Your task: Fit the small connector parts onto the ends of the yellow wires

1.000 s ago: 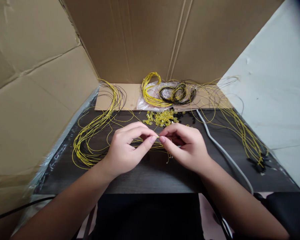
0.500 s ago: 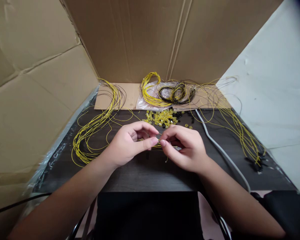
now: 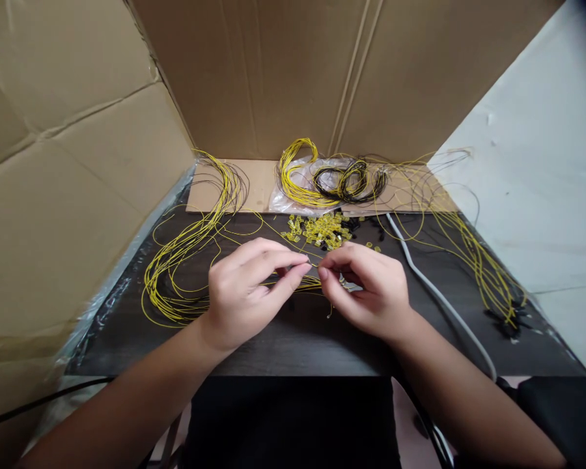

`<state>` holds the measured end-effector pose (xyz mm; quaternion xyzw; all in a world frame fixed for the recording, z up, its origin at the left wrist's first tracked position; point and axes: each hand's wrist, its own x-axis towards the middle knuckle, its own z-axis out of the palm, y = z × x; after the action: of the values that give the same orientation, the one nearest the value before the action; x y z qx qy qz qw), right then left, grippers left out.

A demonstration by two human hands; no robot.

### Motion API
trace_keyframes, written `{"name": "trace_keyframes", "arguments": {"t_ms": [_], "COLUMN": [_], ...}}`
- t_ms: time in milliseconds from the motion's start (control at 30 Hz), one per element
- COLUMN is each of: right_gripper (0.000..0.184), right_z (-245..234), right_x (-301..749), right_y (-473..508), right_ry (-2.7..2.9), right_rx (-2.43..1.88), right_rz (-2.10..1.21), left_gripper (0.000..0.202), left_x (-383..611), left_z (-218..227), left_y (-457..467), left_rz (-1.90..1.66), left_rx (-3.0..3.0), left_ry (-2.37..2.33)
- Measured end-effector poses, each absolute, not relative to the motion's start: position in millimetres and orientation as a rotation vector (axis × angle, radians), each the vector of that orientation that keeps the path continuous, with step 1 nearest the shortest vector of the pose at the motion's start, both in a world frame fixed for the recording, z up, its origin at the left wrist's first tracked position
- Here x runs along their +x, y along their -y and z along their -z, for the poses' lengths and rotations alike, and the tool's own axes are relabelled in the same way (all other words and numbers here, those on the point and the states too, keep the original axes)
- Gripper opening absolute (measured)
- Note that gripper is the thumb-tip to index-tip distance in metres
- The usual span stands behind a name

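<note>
My left hand has its thumb and fingertips pressed together above the middle of the dark table. My right hand faces it, closed in a pinch as well. Between the two sets of fingertips runs a short bit of thin yellow wire; its ends are hidden in the fingers. Beneath the hands lies a bundle of yellow and black wires, partly covered by them. Just beyond the fingers is a pile of small yellow clear plastic pieces, with black pieces among them.
Looped yellow wires lie on the left. Coiled yellow and black wires rest on a plastic bag at the back. On the right are a grey cable and wires ending in black connectors. Cardboard walls stand behind and left.
My left thumb and fingertips have come together from a looser, parted pose. My right hand keeps its pinch beside them. The whole view has shifted slightly.
</note>
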<state>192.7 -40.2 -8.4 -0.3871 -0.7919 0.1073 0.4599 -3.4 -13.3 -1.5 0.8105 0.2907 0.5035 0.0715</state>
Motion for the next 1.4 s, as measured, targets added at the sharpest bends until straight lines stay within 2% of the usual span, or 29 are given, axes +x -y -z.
{"name": "trace_keyframes", "arguments": {"t_ms": [700, 1033, 1400], "right_gripper": [0.010, 0.011, 0.012], "right_z": [11.2, 11.0, 11.3], "right_x": [192.4, 192.5, 191.8], "right_y": [36.2, 35.6, 35.6], "right_ry": [1.956, 1.980, 1.988], "right_rx": [-0.933, -0.903, -0.905], "right_rz": [-0.202, -0.222, -0.258], "left_gripper": [0.018, 0.005, 0.007], "left_x": [-0.7, 1.6, 1.0], "left_z": [4.8, 2.8, -1.7], "left_y": [17.2, 9.3, 9.4], "left_rz": [-1.468, -1.155, -1.068], "left_rx": [2.417, 1.922, 1.972], "left_ry": [-0.925, -0.917, -0.895]}}
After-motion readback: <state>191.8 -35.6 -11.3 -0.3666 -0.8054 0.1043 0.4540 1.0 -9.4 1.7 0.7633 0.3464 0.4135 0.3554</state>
